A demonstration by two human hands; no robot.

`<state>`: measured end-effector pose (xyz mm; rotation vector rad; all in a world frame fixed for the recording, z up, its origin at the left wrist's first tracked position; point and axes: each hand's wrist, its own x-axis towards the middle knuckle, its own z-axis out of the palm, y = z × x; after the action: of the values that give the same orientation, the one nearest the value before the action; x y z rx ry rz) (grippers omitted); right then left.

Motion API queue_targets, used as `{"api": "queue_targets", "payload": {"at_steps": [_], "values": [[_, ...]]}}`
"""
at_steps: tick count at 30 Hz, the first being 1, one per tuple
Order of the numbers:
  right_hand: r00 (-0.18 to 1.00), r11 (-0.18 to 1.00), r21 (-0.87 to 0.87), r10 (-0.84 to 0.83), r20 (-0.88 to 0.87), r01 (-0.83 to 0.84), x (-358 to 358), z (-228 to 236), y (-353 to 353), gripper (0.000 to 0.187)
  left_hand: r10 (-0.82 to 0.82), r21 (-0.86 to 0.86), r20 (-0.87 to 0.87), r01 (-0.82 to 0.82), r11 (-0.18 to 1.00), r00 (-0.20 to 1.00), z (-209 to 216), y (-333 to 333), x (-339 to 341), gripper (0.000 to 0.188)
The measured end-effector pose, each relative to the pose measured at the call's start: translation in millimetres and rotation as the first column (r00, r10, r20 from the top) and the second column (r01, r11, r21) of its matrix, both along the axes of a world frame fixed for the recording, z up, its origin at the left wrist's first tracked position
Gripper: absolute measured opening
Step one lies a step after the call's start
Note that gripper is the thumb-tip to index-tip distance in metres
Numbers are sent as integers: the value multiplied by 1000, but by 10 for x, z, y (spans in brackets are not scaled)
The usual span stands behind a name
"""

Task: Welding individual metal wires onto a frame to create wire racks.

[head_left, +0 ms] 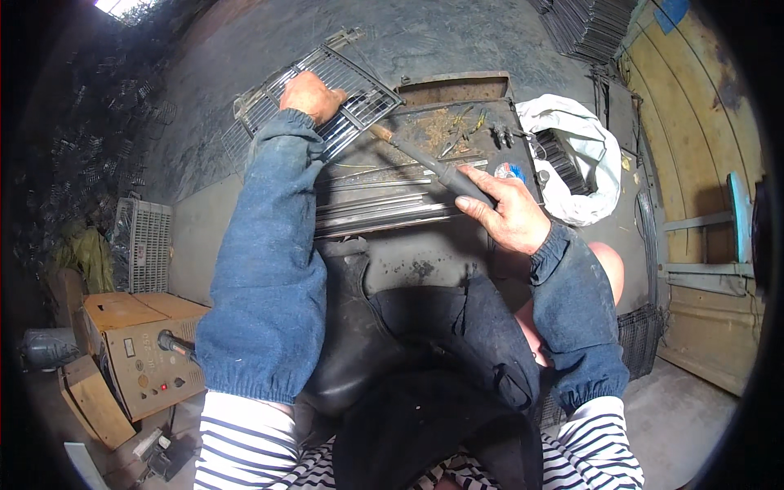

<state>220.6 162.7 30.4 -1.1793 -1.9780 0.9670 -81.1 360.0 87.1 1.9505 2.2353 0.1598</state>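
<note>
My left hand (310,96) is closed on a metal wire grate (371,100), which it holds tilted over the far left part of a low worktable (482,122). Its fingertips are partly hidden. In my right hand (513,211) is a welding torch (420,159) with a dark handle, the fingers wrapped round it. The torch points up and left, and its copper-coloured tip lies close to the grate's lower right edge; I cannot tell whether they touch. Several thin metal rods (376,211) lie along the table's near side. Pliers (448,147) rest among debris beyond the torch.
A white sack (606,147) holding dark metal pieces stands right of the table. Left of me is an orange-topped welding machine (151,359), near a pale plastic crate (149,245). Stacked grates (584,28) stand far right, and piled wire parts (98,122) cover the far left.
</note>
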Motion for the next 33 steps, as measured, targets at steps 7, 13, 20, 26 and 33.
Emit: {"api": "queue_targets", "payload": {"at_steps": [7, 13, 20, 26, 33], "values": [[1000, 1000, 29, 9, 3, -9, -40, -13, -12, 51, 0, 19, 0, 0, 1000, 1000, 9, -9, 1, 58], [1000, 1000, 10, 18, 15, -18, -53, -3, 2, 51, 12, 15, 14, -12, 1000, 1000, 17, -27, 22, 57], [999, 999, 28, 31, -21, -31, -83, 13, 12, 50, -70, -5, 90, 70, 998, 993, -73, 102, -128, 51], [998, 998, 18, 54, -26, -54, -78, 33, 32, 48, -173, 111, 63, 165, 980, 983, -252, 108, -230, 42], [998, 998, 50, 47, -32, -45, -82, 88, 25, 49, -246, 95, -16, 246, 965, 969, -173, 172, -219, 44]]}}
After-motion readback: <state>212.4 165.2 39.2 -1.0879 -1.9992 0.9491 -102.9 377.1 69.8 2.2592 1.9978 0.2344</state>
